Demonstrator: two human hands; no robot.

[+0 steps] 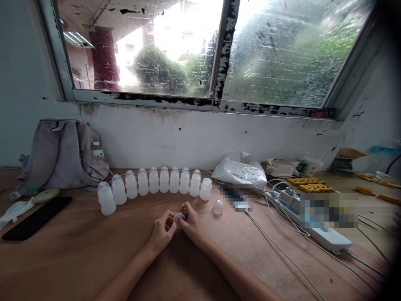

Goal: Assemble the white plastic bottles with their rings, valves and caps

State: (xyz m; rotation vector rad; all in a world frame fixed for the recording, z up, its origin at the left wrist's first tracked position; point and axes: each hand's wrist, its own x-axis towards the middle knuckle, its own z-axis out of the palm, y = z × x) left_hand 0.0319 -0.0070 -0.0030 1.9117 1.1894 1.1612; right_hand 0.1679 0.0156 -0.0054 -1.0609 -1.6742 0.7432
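Observation:
My left hand [164, 230] and my right hand [191, 223] meet above the tabletop, fingers closed round a small round translucent piece [179, 217]. It looks like a bottle's ring or collar; fingers cover much of it. Beyond them, several frosted white baby bottles stand upright in a curved row, one bottle [164, 180] near its middle. Most wear clear dome caps. The bottle at the right end [205, 190] has an uncovered neck. On the table to the right of my right hand sits a loose clear cap [217, 207].
A grey backpack [67, 154] rests at the left, near a black phone-like slab [37, 218]. Right of the bottles lie a silvery plastic bag [241, 169], a white power strip [326, 238] with cables, and yellow pieces [313, 187]. A wall with a window stands behind.

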